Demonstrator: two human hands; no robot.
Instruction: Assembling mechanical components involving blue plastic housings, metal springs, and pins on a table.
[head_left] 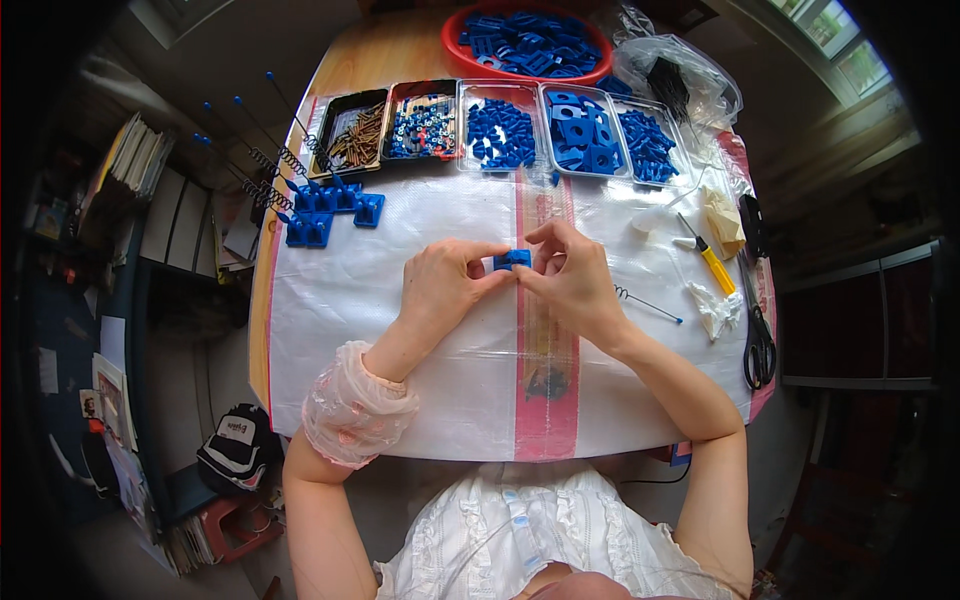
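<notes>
Over the middle of the table, a small blue plastic part (513,259) is between my two hands. My left hand (445,284) pinches its left end between thumb and forefinger. My right hand (572,278) closes on the right side, its thumb at the part's lower edge; the curled fingers partly cover that end. From beside my right hand a thin coiled wire with a blue tip (652,305) extends to the right. Its near end is hidden, so I cannot tell whether the hand holds it.
Blue pieces with upright coiled wires (318,212) stand at the left. Along the back are a tray of brass-coloured screws (358,130), a tray of small nuts (424,125), trays of blue parts (502,135) and a red basin (456,62). Right lie a yellow-handled screwdriver (715,268) and black scissors (760,350).
</notes>
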